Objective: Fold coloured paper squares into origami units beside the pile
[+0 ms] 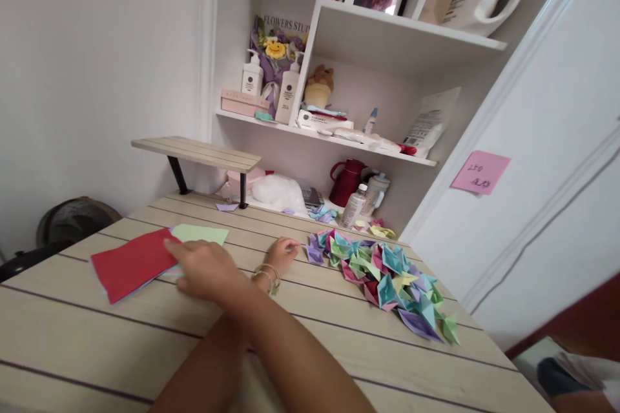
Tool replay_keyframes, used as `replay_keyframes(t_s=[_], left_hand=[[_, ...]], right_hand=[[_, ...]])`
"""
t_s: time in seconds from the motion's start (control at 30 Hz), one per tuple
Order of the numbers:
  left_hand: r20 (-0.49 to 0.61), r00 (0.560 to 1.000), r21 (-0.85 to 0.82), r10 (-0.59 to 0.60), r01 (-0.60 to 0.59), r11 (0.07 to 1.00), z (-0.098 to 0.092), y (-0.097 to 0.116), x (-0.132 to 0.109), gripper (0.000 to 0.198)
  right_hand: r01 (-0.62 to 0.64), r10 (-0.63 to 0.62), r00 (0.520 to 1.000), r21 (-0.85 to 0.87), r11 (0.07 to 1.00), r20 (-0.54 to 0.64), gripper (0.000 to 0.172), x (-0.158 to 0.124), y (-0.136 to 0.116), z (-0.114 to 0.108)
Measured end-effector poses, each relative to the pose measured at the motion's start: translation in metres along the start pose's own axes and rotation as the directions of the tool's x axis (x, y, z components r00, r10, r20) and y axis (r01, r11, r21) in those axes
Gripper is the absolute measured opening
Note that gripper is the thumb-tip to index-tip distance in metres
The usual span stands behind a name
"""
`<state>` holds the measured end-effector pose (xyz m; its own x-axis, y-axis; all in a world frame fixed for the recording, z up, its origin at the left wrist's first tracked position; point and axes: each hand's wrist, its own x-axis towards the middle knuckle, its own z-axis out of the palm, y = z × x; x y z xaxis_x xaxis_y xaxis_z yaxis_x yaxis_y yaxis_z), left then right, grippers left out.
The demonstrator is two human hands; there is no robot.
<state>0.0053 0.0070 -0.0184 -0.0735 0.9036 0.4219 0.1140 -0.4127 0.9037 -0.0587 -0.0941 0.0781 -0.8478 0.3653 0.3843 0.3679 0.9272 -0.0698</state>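
My forearms cross over the table, the right one on top. My right hand (206,269) reaches left, its index finger stretched out onto the red paper sheet (133,263) and its thumb apart below. Under the red sheet a bluish edge shows, and a light green sheet (201,233) lies behind it. My left hand (282,254), with bracelets at the wrist, rests on the table to the right with fingers loosely curled and nothing visible in them. Just right of it is a heap of folded paper boats (382,271) in many colours.
A small raised shelf (198,153) on black legs stands at the back left. Behind the boats are a clear bottle (353,206), a dark red jug (347,182) and a pale cup (376,195). A pink note (480,172) is stuck on the right wall.
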Motion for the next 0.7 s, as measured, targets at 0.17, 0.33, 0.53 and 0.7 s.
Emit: replay_keyframes(t_s=[0.17,0.33,0.53,0.7], left_hand=[[0.063,0.998,0.128,0.028,-0.036,0.991,-0.002,-0.003,0.0,0.013],[0.102,0.994,0.125,0.033,-0.046,0.991,0.0,-0.005,-0.001,0.014],[0.123,0.992,0.109,0.034,-0.048,0.993,0.003,-0.006,0.0,0.014],[0.14,0.99,0.05,-0.03,0.023,0.998,0.002,-0.004,-0.001,0.013]], right_hand=[[0.077,-0.059,0.982,-0.1,0.992,0.178,0.057,0.046,-0.02,0.049],[0.246,-0.179,0.929,-0.179,0.953,0.324,0.019,0.046,-0.015,0.057],[0.128,-0.078,0.964,-0.187,0.974,0.255,0.017,0.042,-0.009,0.046],[0.09,-0.143,0.974,-0.28,0.956,-0.176,0.017,0.018,0.0,0.032]])
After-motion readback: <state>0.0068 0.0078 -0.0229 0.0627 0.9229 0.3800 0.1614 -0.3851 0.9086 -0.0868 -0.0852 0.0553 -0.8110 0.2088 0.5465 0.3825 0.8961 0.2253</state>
